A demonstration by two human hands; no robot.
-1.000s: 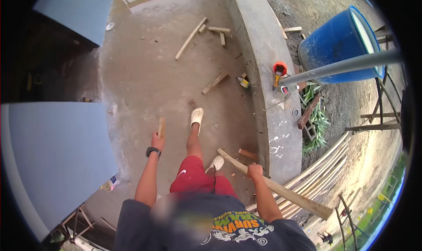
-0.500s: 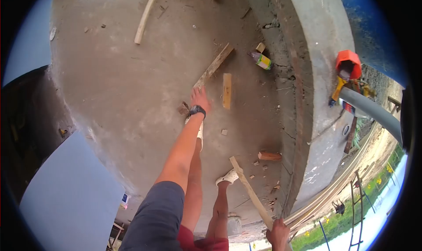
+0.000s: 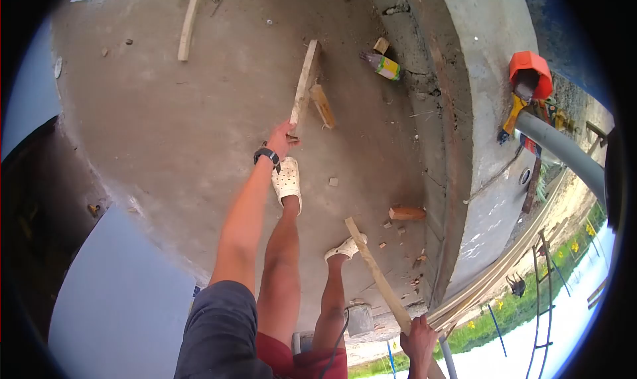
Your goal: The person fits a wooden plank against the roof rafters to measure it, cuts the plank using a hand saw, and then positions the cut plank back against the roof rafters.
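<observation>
My left hand [image 3: 283, 139], with a black watch on the wrist, is closed on the near end of a wooden strip [image 3: 305, 80] that points away across the concrete floor. Touching or close beside that strip is a short wood block [image 3: 323, 106], lying at a slant. At the lower right, my right hand [image 3: 419, 346] grips a longer wooden batten [image 3: 379, 276], whose far end reaches over my right clog [image 3: 346, 247]. My left clog [image 3: 286, 178] stands just below my left hand.
Another wood strip [image 3: 191, 22] lies farther off on the floor. A plastic bottle [image 3: 383, 66] and a reddish wood block [image 3: 407, 213] are near the low concrete ledge [image 3: 488, 147]. An orange container [image 3: 531, 74] sits by a grey pipe [image 3: 564, 147].
My left hand has closed on the wooden strip and swung it more upright in view. The short block beside it has turned. My right hand still holds the batten; the view has shifted slightly.
</observation>
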